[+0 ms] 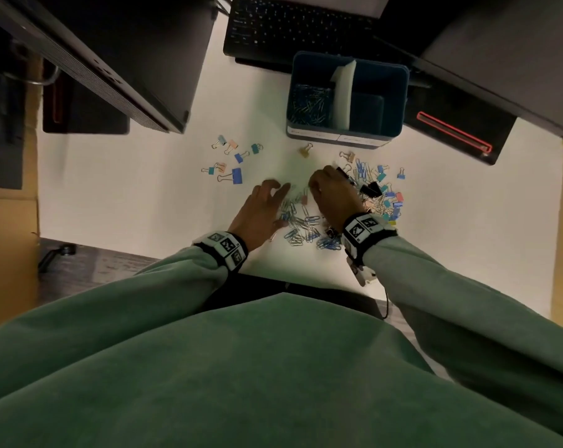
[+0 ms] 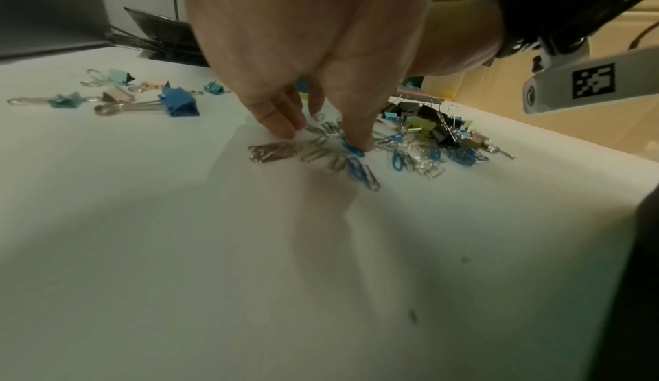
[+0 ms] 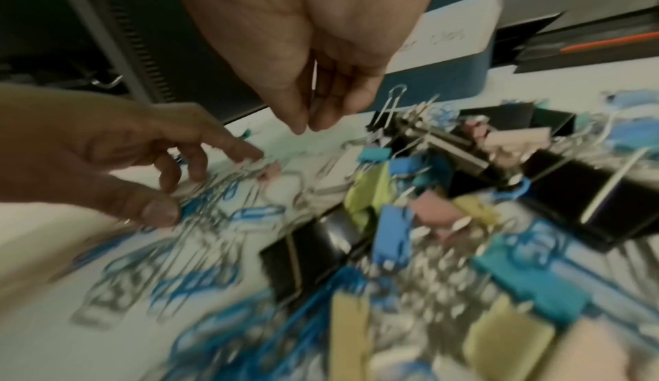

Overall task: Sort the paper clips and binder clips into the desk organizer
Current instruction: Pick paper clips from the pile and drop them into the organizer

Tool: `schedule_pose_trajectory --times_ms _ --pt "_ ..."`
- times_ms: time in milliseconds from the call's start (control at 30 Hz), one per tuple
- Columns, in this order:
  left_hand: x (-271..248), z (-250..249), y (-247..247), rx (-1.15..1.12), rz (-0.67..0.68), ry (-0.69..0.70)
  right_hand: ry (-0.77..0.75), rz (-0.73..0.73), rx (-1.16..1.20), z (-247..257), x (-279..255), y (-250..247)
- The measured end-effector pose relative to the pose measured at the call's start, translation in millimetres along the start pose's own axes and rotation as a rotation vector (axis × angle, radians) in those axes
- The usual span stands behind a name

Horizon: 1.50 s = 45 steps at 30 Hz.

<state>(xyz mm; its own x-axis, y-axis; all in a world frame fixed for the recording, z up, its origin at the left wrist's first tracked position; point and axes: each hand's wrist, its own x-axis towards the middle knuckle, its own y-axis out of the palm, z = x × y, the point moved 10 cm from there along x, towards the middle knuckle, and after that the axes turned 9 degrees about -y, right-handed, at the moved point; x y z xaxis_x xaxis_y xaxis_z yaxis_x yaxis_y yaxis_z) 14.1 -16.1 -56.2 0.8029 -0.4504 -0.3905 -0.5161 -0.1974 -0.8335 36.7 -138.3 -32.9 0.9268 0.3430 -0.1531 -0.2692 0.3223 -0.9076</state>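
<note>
Blue organizer [image 1: 346, 130] stands beyond the heap [image 1: 309, 221]. Left hand [image 1: 260, 210] presses spread fingers on paper clips; right hand [image 1: 332, 192] hovers, fingertips together, apparently empty. Tangled binder clips could ride along.

White desk [image 1: 144, 205] carries everything. Blue desk organizer [image 1: 346, 137] at far side, black keyboard [image 1: 293, 27] behind it. Loose binder clips [image 1: 231, 156] scattered left of centre. Paper clips [image 1: 301, 226] spread near front edge; mixed heap of binder clips and paper clips [image 1: 382, 195] just right of them.
</note>
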Motion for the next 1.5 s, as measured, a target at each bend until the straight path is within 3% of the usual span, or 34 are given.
schedule_pose_trajectory --times_ms 100,167,267,367,667,833,1033,1167,1300,1400,1433,1500 --pt "4 -13 1 0.002 0.019 0.05 0.129 -0.044 0.118 -13 -4 -16" --pt "1 -15 -3 0.027 -0.004 0.064 0.083 0.095 0.126 0 -12 -6" --pt "-12 5 -8 0.038 -0.016 -0.055 -0.002 0.333 0.046 28 -41 22" --pt "-20 18 -5 0.042 0.005 -0.134 0.004 0.386 -0.039 35 -54 45" --pt "6 -1 -3 -0.217 0.007 -0.098 0.043 0.205 0.057 19 -25 41" --pt "15 7 -8 -0.342 0.056 -0.109 0.226 0.133 0.395 -15 -33 16" --pt "6 11 -25 -0.544 0.175 -0.101 0.304 -0.176 0.762 -21 -22 -80" --pt "10 -9 -81 -0.704 0.161 -0.102 0.237 -0.431 0.691 -26 29 -147" --pt "53 -29 -157 -0.789 -0.082 -0.075 0.208 -0.297 0.364 -28 63 -134" --pt "88 -36 -177 -0.696 -0.195 -0.057 0.174 -0.345 0.283 -23 36 -122" --pt "94 -40 -176 -0.65 -0.213 -0.05 0.145 -0.278 0.286 -18 23 -107" --pt "92 -44 -170 -0.555 -0.269 -0.033 0.081 0.002 0.257 -3 -9 -60"
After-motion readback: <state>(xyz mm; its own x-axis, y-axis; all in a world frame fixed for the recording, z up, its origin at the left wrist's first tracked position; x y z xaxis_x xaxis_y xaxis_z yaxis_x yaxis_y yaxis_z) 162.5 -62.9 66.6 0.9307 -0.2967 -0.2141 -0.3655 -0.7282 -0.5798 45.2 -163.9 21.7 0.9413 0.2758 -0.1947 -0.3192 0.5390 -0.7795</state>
